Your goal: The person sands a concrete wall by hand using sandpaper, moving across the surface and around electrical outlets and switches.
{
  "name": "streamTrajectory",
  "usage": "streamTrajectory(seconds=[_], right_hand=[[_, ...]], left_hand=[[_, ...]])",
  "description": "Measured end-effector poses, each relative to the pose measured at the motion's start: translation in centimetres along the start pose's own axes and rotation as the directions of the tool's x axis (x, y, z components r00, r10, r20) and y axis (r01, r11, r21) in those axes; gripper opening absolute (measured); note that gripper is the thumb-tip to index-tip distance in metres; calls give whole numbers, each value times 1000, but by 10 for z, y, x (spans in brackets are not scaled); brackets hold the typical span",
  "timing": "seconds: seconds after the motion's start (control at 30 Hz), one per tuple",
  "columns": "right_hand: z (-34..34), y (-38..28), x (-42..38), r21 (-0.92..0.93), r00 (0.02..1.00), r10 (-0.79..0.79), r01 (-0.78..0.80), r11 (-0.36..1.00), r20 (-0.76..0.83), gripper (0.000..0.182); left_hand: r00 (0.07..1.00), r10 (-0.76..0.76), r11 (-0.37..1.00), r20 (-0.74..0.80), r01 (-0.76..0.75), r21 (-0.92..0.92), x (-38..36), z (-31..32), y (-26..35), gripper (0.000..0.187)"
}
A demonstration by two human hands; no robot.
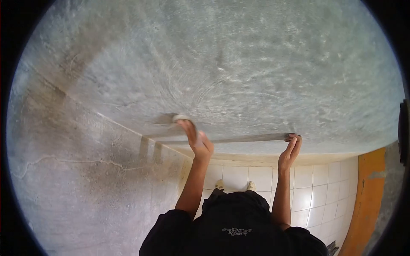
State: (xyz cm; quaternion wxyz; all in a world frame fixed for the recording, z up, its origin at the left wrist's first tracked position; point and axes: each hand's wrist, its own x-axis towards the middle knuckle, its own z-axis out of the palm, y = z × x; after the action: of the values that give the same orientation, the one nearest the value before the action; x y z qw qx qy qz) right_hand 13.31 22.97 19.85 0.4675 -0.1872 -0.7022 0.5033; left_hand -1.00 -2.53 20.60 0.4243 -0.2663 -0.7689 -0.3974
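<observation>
In front of me stands a grey plastered wall (256,77) with swirling scuff marks. My left hand (195,138), smeared by motion, is up against its lower left part. Under the fingers is a thin, pale, curved pad (181,117), pressed to the plaster; its exact kind is not clear. Farther right, my right hand (291,150) rests its fingertips on the same wall, with the fingers stretched out and a little bent. I see nothing in it.
A side wall (98,187) with a long crack meets the grey wall at a corner on the left. White floor tiles (303,192) lie below, around my feet (251,186). An orange strip (365,196) runs along the right. A dark object (403,132) sits at the right edge.
</observation>
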Motion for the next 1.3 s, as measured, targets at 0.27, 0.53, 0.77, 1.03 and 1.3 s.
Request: streamTrajectory(seconds=[0.27,0.53,0.77,1.03,1.3], right_hand=[[-1,10,2,1,998,-59,59,998,35,28],[0,13,1,-23,996,-79,80,997,47,25],[2,17,1,-32,991,-120,122,992,52,23],[2,18,0,-57,989,-123,128,990,78,26],[0,15,-1,-75,988,-115,123,990,105,26]], left_hand=[[893,-437,899,-105,433,-57,1,2,22,62],[479,-877,462,-31,825,-326,-49,6,-18,56],[539,-823,547,-182,662,-513,-19,6,6,56],[332,-943,292,-11,813,-503,-12,-20,3,59],[377,-925,292,53,792,-536,-5,-33,-4,52]])
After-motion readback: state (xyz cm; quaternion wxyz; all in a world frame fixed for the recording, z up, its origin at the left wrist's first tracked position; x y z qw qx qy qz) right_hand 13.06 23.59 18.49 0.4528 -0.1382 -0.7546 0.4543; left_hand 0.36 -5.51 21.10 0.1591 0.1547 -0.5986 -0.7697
